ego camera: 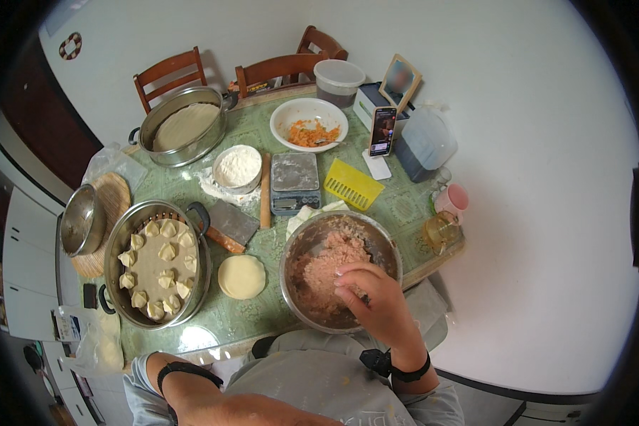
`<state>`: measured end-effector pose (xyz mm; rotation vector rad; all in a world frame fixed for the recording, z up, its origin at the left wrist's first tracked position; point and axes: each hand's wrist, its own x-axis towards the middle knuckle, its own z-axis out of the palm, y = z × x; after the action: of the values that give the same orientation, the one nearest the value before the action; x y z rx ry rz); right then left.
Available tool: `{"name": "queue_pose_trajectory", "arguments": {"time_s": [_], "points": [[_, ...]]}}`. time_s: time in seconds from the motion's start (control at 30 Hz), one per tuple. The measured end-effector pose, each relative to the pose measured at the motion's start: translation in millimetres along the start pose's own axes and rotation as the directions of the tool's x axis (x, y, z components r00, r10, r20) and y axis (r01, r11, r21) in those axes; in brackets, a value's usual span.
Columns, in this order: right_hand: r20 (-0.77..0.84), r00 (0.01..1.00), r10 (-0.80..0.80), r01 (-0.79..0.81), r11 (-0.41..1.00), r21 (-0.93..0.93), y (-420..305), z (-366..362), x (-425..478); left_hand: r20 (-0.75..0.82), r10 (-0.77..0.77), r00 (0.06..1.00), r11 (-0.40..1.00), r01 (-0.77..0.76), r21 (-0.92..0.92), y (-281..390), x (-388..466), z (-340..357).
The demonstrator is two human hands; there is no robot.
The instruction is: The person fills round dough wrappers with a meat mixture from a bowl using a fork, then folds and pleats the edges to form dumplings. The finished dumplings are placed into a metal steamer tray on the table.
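My right hand (pixel 370 298), with a black watch on its wrist, is over the steel bowl (pixel 395 261) of pink minced filling (pixel 325 266). Its fingers are bent, with a gap between thumb and forefinger, and nothing shows between them. Whether the fingertips touch the filling is hard to tell. My left forearm (pixel 197 388) crosses low before my body; the left hand is out of view. Left of the bowl lies a pale round dough wrapper (pixel 241 277). Several pleated dough parcels (pixel 166 252) sit apart on the cloth lining of a steel steamer tier (pixel 115 234).
Behind the bowl are a digital scale (pixel 295 175), a rolling pin (pixel 265 191), a yellow slotted scraper (pixel 353 183), flour (pixel 238 166) and a white bowl (pixel 282 128) with shredded orange filling. A phone (pixel 383 131), pink mug (pixel 451 198) and glass jug (pixel 441 233) stand right; another steamer (pixel 181 154) stands back left.
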<state>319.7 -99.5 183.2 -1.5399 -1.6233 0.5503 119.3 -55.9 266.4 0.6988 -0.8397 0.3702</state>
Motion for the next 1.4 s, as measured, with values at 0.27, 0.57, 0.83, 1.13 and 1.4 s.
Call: {"name": "queue_pose_trajectory", "arguments": {"time_s": [0.27,0.57,0.83,1.13,1.4], "points": [[0.074,0.995,-0.068,0.087,0.950,-0.300,15,2,-2,-0.477,-0.365,0.800,0.906,0.423,0.017,26,-35,14],[0.284,0.955,0.086,0.098,0.812,-0.575,28,9,-5,-0.950,0.231,0.208,0.973,-0.058,0.224,23,-68,-43],[0.375,0.899,0.227,0.142,0.659,-0.739,22,0,6,-0.992,0.127,0.019,0.984,0.125,0.129,8,-141,-83],[0.485,0.865,0.126,0.282,0.678,-0.679,33,-15,15,-0.988,0.151,-0.027,0.983,0.112,0.147,7,-148,-91],[0.509,0.839,0.191,0.272,0.663,-0.697,23,-14,10,-0.988,0.118,-0.098,0.991,0.074,0.111,-9,-166,-98]]}}
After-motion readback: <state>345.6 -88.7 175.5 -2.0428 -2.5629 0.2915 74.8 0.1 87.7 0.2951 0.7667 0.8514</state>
